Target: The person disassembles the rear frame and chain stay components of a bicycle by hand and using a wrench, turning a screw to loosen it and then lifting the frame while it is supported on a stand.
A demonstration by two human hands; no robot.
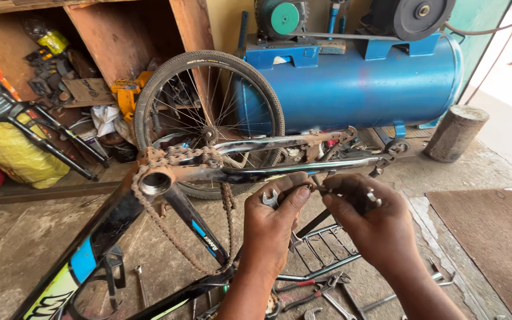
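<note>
An upturned bicycle frame point(120, 219) lies before me, black with blue and yellow patches, its rusty chain point(176, 157) draped over the bottom bracket shell point(155, 182). The rear wheel point(208, 112) stands behind the chainstays point(303, 163). My left hand point(274, 222) grips a small open-ended spanner point(271, 198) just below the chainstay. Close beside it, my right hand point(368, 222) is closed on another metal spanner point(373, 197), thumb and fingers pinching a thin bolt or rod point(322, 189) between both hands.
A blue air compressor tank point(357, 83) stands behind the wheel. Pliers and several spanners point(321, 293) lie on the concrete floor beside a wire carrier rack point(327, 243). Wooden shelves point(114, 41) hold tools at left; a yellow sack point(16, 154), a wooden stump point(454, 133).
</note>
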